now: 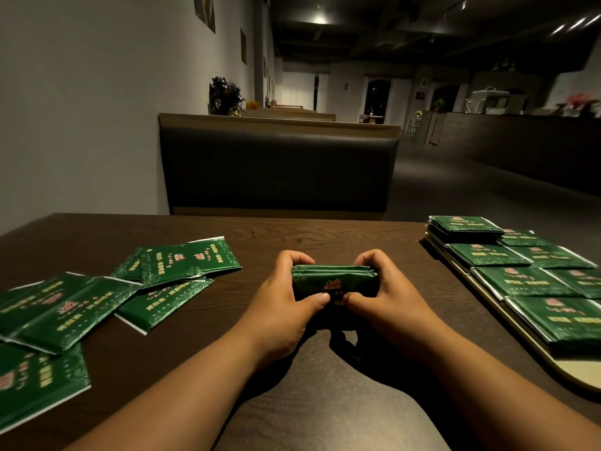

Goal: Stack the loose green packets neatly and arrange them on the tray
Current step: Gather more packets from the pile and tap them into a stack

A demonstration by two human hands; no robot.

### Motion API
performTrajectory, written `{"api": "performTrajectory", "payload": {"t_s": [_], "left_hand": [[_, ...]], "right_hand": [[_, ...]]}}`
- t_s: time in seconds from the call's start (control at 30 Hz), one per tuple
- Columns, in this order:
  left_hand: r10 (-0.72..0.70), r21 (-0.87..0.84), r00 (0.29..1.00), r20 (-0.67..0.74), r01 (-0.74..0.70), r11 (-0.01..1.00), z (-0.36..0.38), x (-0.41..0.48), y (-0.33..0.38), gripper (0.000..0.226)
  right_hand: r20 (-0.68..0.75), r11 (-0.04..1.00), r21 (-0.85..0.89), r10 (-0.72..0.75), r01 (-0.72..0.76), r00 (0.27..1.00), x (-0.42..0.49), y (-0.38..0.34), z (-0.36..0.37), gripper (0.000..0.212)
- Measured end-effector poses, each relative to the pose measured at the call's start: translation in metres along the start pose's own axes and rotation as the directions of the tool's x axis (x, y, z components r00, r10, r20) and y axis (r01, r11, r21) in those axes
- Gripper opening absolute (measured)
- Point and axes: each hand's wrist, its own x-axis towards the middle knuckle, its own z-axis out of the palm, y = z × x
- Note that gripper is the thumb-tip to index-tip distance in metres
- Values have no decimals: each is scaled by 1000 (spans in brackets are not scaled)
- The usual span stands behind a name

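A dark wooden table (pixel 325 232) fronts a padded booth seat (pixel 276 170), a potted plant (pixel 226 96) behind it.

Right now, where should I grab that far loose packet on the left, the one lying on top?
Probably pinch the far loose packet by its right end, coming from the right: it lies flat, that end rests on bare table with nothing overlapping, while its left end covers another packet.
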Motion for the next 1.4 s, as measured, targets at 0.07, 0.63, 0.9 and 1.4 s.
{"api": "performTrajectory", "payload": {"t_s": [0.07,0.63,0.9,1.4], "left_hand": [[0,7,1000,-8,1,1000,0,0,1,41],[-68,141,997,-31,72,987,15,-24,25,34],[-192,-216,979,-70,173,961,43,-49,35,37],[-138,-425,988,-69,96,900,190,22,97,24]], "right_hand": [[-10,1000,-19,-1,1,1000,-1,-1,2,35],[-110,993,-9,112,-114,988,-36,-19,1,32],[-71,960,217,196,-177,978,-67,-11,-27,32],[-409,896,442,245,-44,879,-64,11,-171,17]]}}
